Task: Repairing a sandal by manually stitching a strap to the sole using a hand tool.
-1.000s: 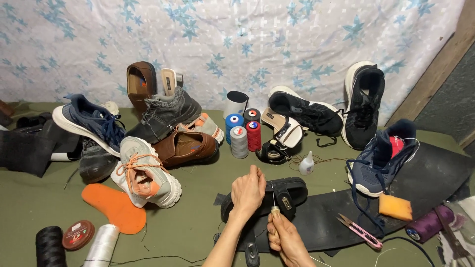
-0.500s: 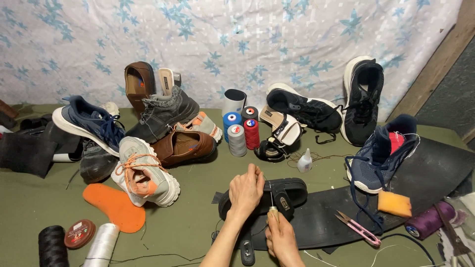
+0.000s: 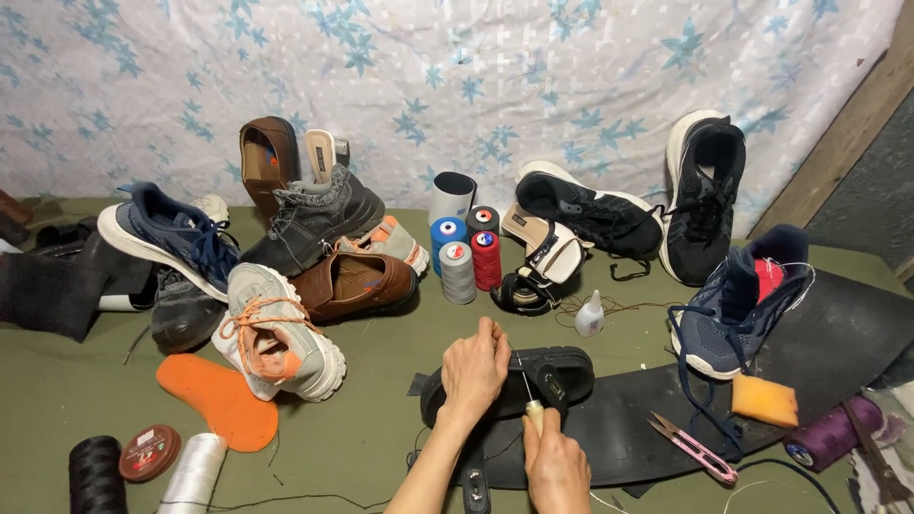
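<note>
My left hand [image 3: 473, 369] rests palm-down on a black sandal [image 3: 562, 369] lying on the green floor cloth, its fingers pinching a thin thread near the strap. Just below it, my right hand [image 3: 557, 468] grips a stitching awl [image 3: 530, 405] with a pale wooden handle; the metal needle points up into the sandal's strap. The sandal's left half is hidden under my left hand. A black strap end [image 3: 475, 484] lies between my forearms.
A black rubber sheet [image 3: 838, 347] spreads to the right with a blue sneaker [image 3: 738, 305], orange sponge [image 3: 764, 401] and pink snips [image 3: 692, 447]. Thread spools [image 3: 466, 252], a glue bottle [image 3: 590, 314], many shoes and an orange insole [image 3: 214, 400] lie behind and left.
The view has shifted slightly. Both hands stay on the sandal; the right hand with the awl has edged a little upward toward the strap.
</note>
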